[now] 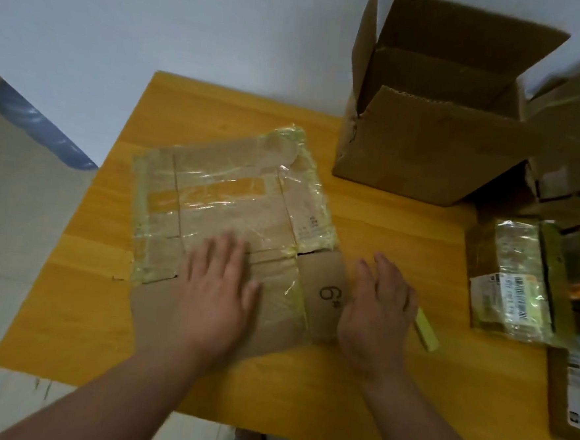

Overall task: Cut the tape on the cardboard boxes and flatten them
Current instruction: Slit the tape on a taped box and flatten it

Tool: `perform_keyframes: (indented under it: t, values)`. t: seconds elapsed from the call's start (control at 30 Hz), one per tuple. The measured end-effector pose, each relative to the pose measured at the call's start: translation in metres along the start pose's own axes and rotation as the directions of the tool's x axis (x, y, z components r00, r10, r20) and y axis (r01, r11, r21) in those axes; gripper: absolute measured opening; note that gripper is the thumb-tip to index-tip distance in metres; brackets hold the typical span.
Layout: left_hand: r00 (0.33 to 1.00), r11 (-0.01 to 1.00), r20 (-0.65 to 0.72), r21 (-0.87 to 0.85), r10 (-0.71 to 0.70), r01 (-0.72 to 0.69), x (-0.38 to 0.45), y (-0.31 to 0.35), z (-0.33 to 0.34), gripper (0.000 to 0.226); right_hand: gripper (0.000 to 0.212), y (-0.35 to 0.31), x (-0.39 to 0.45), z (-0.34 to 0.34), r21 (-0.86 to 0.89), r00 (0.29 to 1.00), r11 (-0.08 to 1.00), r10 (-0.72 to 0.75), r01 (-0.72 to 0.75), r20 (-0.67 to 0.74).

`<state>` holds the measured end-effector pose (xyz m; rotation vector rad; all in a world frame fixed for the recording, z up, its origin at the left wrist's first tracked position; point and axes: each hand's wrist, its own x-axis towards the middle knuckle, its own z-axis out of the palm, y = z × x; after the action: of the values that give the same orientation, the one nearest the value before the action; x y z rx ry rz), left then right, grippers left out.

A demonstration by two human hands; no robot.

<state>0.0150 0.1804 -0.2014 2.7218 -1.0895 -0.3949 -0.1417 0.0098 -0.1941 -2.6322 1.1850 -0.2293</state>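
Observation:
A flattened cardboard box (235,202), wrapped in shiny yellowish tape, lies in the middle of the yellow wooden table (80,308). My left hand (216,297) presses flat on its near part with straight fingers. My right hand (376,311) rests with straight fingers on the table at the box's right edge, beside the flap marked "6". A pale yellow utility knife (426,330) lies on the table just right of my right hand, partly hidden by it.
A big open cardboard box (423,153) stands at the back right. Smaller taped parcels (514,283) with labels are stacked at the right edge. A large cardboard sheet (15,200) leans at the left of the table. White floor lies beyond.

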Motion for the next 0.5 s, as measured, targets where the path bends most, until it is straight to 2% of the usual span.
perform_keyframes:
  t: [0.1, 0.2, 0.33, 0.4, 0.43, 0.5]
  values:
    - [0.984, 0.991, 0.175, 0.121, 0.032, -0.053, -0.021, 0.014, 0.030, 0.082, 0.056, -0.020, -0.005, 0.007, -0.038, 0.975, 0.975, -0.215, 0.217, 0.065]
    - [0.971, 0.988, 0.233, 0.126, 0.054, -0.085, -0.023, 0.005, 0.045, 0.084, 0.059, -0.040, -0.009, 0.020, -0.068, 0.876, 0.894, -0.414, 0.442, 0.246]
    - [0.952, 0.979, 0.263, 0.090, 0.156, -0.185, -0.021, -0.008, 0.051, 0.080, 0.068, -0.036, -0.010, 0.045, -0.077, 0.746, 0.845, -0.420, 0.529, 0.518]
    - [0.960, 0.978, 0.213, 0.069, 0.179, -0.198, -0.021, -0.018, 0.046, 0.081, 0.069, -0.027, -0.011, 0.054, -0.079, 0.726, 0.839, -0.415, 0.539, 0.549]
    - [0.974, 0.985, 0.170, 0.060, 0.150, -0.162, -0.022, -0.025, 0.043, 0.082, 0.070, -0.026, -0.011, 0.056, -0.089, 0.721, 0.831, -0.417, 0.549, 0.553]
    - [0.992, 0.998, 0.128, 0.065, 0.004, -0.013, -0.025, -0.038, 0.036, 0.086, 0.070, -0.026, -0.010, 0.056, -0.086, 0.717, 0.838, -0.402, 0.538, 0.570]
